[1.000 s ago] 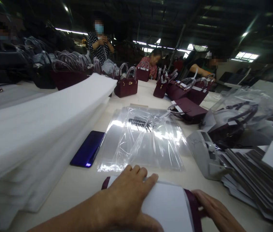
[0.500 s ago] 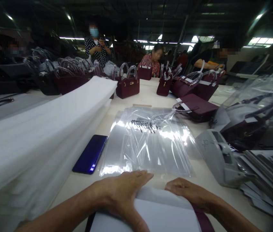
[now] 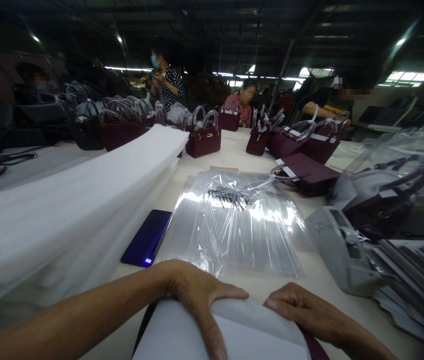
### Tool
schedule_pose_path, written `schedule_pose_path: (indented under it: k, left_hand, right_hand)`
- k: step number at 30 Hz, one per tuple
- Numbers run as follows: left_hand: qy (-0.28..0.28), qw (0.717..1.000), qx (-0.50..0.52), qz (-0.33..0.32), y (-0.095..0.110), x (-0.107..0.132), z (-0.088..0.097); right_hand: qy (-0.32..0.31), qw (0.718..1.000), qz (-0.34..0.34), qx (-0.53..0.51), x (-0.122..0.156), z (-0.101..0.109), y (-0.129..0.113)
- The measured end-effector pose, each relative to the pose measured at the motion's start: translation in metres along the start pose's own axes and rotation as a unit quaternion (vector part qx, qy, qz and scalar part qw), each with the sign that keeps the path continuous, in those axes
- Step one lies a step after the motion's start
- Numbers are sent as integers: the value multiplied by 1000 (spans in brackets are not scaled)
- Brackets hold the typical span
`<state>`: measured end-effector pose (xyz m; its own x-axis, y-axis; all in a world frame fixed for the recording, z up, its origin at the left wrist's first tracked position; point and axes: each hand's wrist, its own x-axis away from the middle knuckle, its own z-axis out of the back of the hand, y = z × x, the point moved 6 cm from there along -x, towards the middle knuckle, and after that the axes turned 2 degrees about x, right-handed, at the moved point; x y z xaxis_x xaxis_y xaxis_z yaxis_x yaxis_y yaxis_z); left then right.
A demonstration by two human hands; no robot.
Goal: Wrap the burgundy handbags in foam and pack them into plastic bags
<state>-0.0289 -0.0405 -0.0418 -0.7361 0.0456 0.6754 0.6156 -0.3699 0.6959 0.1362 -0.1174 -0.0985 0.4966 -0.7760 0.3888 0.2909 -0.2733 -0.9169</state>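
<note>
My left hand (image 3: 199,295) lies spread over a white sheet (image 3: 257,332), its thumb stretched down across the sheet and a finger along the far edge. Beneath the sheet, dark maroon edges of what looks like a handbag (image 3: 315,345) show at both sides. At the sheet's far right corner my right hand (image 3: 304,307) is closed, fingers curled at the edge; the exact grip is partly hidden. Just beyond both hands lies a stack of clear plastic bags (image 3: 234,230) with dark lettering.
A blue phone (image 3: 146,237) lies left of the plastic bags, beside a large pile of white sheeting (image 3: 84,185). To the right stand a grey tape dispenser (image 3: 347,250) and stacked flat sheets (image 3: 418,280). Maroon handbags (image 3: 203,141) and several people are farther back.
The camera view has shifted slightly. My left hand's fingers have spread farther over the sheet, and my right hand sits slightly lower and farther right. A person in a dotted top has turned.
</note>
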Motion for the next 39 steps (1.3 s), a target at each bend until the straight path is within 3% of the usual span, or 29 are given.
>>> schedule_pose_path:
  k: [2, 4, 6, 7, 9, 12, 14, 16, 22, 23, 25, 27, 29, 31, 34, 37, 39]
  left_hand:
    - [4, 1000, 2, 11, 1, -1, -1]
    - [21, 1000, -4, 20, 2, -5, -1]
    - [34, 999, -18, 19, 3, -9, -3]
    - [39, 999, -26, 16, 4, -11, -4]
    - [51, 998, -32, 12, 7, -12, -5]
    - [71, 997, -26, 20, 5, -11, -6]
    - [87, 996, -13, 26, 0, -11, -5]
    - [105, 994, 8, 32, -7, -12, -1]
    - [125, 992, 28, 7, -10, -18, 8]
    - [160, 987, 16, -8, -6, -16, 12]
    - [285, 958, -33, -18, 0, -8, 23]
    - [434, 894, -114, -2, 6, 3, 35]
    - [511, 835, -200, 38, 10, 6, 41]
    - [518, 813, -250, 88, 6, -1, 46]
    - [531, 793, -260, 150, -9, 0, 55]
    - [587, 756, -243, 160, -23, 21, 62]
    - [617, 739, -225, 153, -33, 35, 62]
  right_hand:
    - [44, 996, 0, 76, 2, 7, -4]
    - [168, 961, 30, 219, 4, 24, -18]
    - [296, 867, 112, 385, 3, 35, -44]
    - [328, 811, 161, 458, -2, 33, -56]
    - [319, 722, 234, 568, -22, 22, -73]
    - [303, 654, 235, 652, -60, 13, -79]
    - [327, 641, 211, 662, -74, 17, -79]
    - [346, 645, 201, 651, -75, 23, -78]
    - [327, 704, 231, 587, -41, 34, -80]
    - [327, 713, 232, 575, -38, 35, -80]
    - [335, 725, 225, 558, -36, 36, -80]
    - [350, 734, 212, 542, -39, 37, -83]
    - [369, 738, 203, 527, -42, 37, -90]
    - [379, 729, 205, 532, -43, 35, -98]
    - [375, 676, 209, 600, -37, 33, -103]
    - [396, 620, 101, 670, -26, 51, -82]
    - [410, 629, 2, 660, -17, 72, -59]
